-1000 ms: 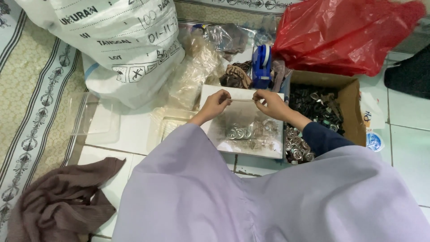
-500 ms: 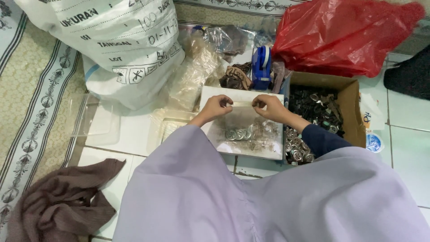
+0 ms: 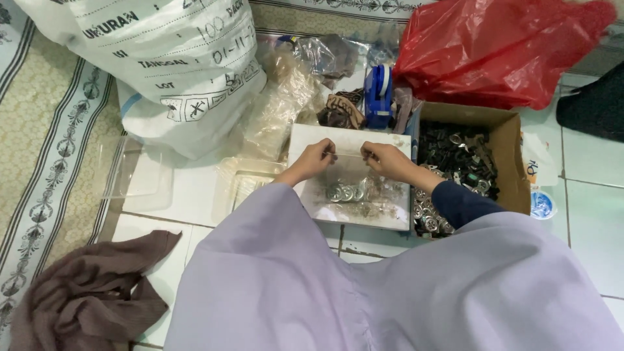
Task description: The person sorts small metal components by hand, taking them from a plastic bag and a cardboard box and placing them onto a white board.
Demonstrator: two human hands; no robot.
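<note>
Hands (image 3: 316, 158) (image 3: 385, 159) barely moved, both pinched shut on clear bag (image 3: 351, 179), contents blurry

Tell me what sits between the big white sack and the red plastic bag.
Head view: crumpled clear plastic bags and a blue tape dispenser.

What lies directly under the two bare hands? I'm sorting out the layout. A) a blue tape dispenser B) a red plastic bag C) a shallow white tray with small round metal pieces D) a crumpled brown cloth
C: the left hand and right hand hover over the shallow white tray holding small round metal pieces.
</note>
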